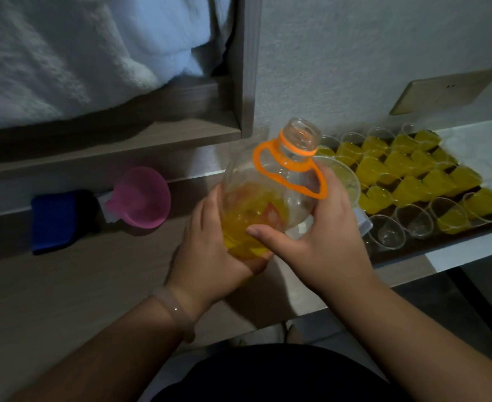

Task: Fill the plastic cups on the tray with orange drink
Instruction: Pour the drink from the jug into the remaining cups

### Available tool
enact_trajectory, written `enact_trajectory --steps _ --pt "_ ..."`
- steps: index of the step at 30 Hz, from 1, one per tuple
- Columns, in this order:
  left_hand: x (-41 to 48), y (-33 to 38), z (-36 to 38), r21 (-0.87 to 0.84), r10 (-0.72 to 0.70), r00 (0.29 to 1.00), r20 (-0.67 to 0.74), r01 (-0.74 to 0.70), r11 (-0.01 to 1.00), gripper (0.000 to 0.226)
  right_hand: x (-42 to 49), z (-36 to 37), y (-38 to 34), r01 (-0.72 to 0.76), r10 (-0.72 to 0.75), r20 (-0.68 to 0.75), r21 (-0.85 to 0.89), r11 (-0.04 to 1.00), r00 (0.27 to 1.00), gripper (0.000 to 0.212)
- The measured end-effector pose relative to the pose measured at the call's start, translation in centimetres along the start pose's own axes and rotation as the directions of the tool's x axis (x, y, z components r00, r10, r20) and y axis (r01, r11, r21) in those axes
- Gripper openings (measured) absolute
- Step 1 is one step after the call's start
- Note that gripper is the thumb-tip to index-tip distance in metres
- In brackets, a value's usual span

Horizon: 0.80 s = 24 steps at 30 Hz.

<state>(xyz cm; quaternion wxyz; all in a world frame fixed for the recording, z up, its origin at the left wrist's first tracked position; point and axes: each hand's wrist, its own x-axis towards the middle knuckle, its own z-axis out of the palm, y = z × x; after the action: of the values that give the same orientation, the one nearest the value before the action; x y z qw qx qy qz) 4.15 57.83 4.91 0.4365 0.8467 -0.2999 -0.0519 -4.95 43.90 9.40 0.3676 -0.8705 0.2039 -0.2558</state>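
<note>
One bottle [270, 181], label [271, 212] blurred, between left hand [210, 245], right hand [320, 236].

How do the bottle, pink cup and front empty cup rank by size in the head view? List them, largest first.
1. Bottle, though held nearer the camera.
2. Pink cup.
3. Empty cup at the tray's front.

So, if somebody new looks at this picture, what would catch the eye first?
First the clear bottle, uncapped, with an orange handle, held tilted at the centre, a little orange drink left inside. Next the tray at right, crowded with plastic cups, most filled yellow-orange, a few near ones empty. A pink funnel lies at left.
</note>
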Motion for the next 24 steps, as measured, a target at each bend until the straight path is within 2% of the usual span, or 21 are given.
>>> enact_trajectory --steps 3,4,6,8,9,12,16,20,24 --pt "-0.1 0.8 -1.5 0.195 0.018 1.0 0.007 -0.019 0.981 0.118 -0.3 -1.1 0.1 0.022 -0.021 -0.128 0.01 1.0 0.992 0.107" --pt "-0.1 1.0 -1.9 0.226 0.008 1.0 0.008 -0.01 0.974 0.119 -0.4 -1.7 0.3 0.096 -0.093 -0.207 0.004 0.995 0.974 0.098" --pt "0.1 1.4 -2.6 0.271 -0.01 0.999 0.035 0.0 0.963 0.118 -0.8 -3.0 0.4 0.301 -0.322 -0.32 -0.114 0.947 0.891 0.079" --pt "0.4 1.7 -3.0 0.325 -0.021 0.994 0.109 -0.016 0.946 0.119 -0.9 -3.6 0.0 0.427 -0.497 -0.261 -0.281 0.859 0.828 0.07" --pt "0.4 1.7 -3.0 0.355 -0.022 0.99 0.142 -0.03 0.934 0.121 -0.9 -3.4 -0.2 0.442 -0.527 -0.202 -0.35 0.826 0.826 0.068" --pt "0.4 1.8 -3.0 0.433 -0.005 0.982 0.189 -0.079 0.898 0.12 -0.8 -2.2 -0.3 0.389 -0.464 -0.099 -0.409 0.825 0.88 0.064" --pt "0.5 2.1 -2.8 0.509 -0.003 0.976 0.217 -0.111 0.854 0.12 -0.7 -1.2 -0.1 0.375 -0.432 -0.084 -0.367 0.851 0.898 0.064" --pt "0.9 2.5 -2.7 0.535 -0.021 0.97 0.242 -0.116 0.837 0.12 -0.2 -1.5 0.2 0.432 -0.459 0.074 -0.494 0.754 0.885 0.074" --pt "0.8 3.2 -2.8 0.608 -0.057 0.967 0.247 -0.109 0.786 0.12 -0.6 -1.4 0.4 0.415 -0.392 0.179 -0.602 0.682 0.903 0.089"
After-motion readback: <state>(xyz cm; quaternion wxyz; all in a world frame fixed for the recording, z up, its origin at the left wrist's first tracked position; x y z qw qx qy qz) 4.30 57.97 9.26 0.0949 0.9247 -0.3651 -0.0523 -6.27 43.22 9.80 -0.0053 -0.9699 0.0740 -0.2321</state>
